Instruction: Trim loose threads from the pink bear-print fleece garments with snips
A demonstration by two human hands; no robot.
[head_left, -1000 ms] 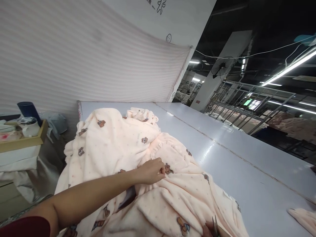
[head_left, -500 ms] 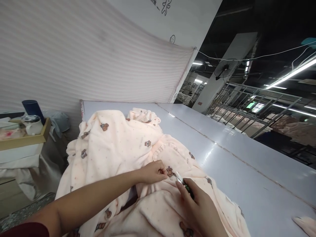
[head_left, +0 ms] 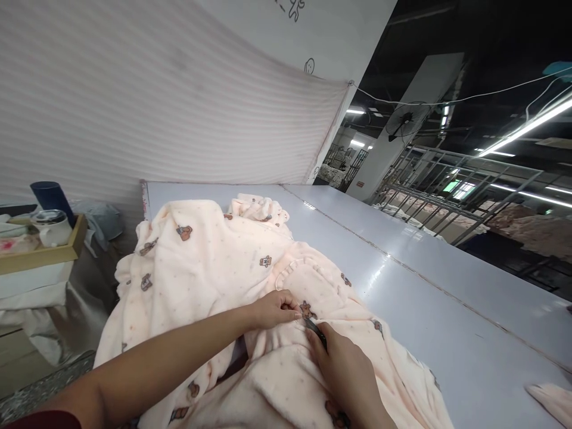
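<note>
A pale pink fleece garment [head_left: 223, 250] printed with small brown bears lies bunched on the table, with a ruffle-edged part near its middle. My left hand [head_left: 277, 308] is closed in a pinch just over the fleece, beside a bear print; what sits between its fingertips is too small to make out. My right hand [head_left: 342, 357] grips dark-handled thread snips [head_left: 316, 332], their tip pointing at my left fingertips. The blades are mostly hidden there.
The smooth grey table [head_left: 402, 298] stretches to the right, with another pink fabric piece [head_left: 552, 402] at its near edge. On the left, a yellow tray [head_left: 80, 235] holds a white mug [head_left: 52, 229] and a dark blue cylinder [head_left: 53, 199]. A striped cloth [head_left: 201, 107] hangs behind.
My right hand has moved left, bringing the snips' tip in to my left fingertips. My left hand keeps its pinch at nearly the same spot. The view has shifted slightly.
</note>
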